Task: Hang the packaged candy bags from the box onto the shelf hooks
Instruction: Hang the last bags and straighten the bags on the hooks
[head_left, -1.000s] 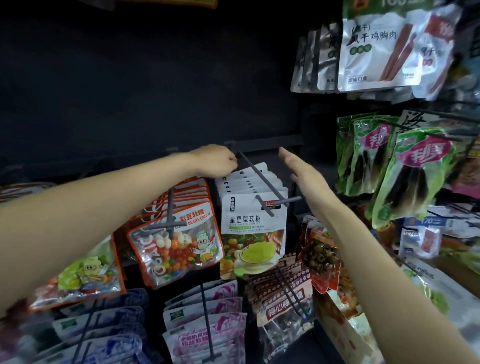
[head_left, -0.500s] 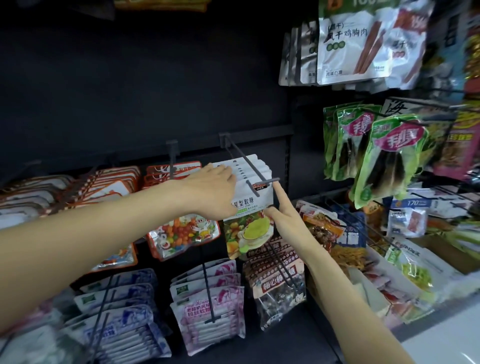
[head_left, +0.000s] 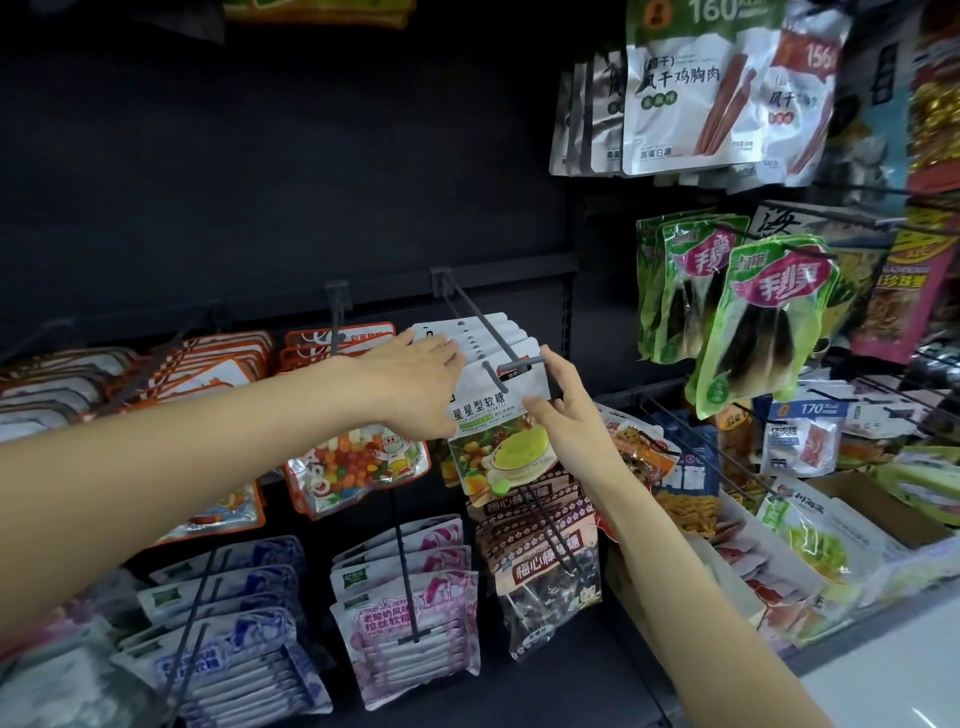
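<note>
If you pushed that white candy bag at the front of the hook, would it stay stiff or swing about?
The white candy bag would probably swing, since it hangs from the hook only by its top edge. It looks like a thin, glossy pouch, so likely bendy and a bit slippery. It seems light: the right hand steadies it with fingertips alone, while the left hand rests on the row behind.

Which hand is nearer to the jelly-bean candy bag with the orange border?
Left. The left hand lies just above the orange-bordered jelly-bean bag, fingers on the white bags. The right hand is farther right, past the front white star-gummy bag.
</note>
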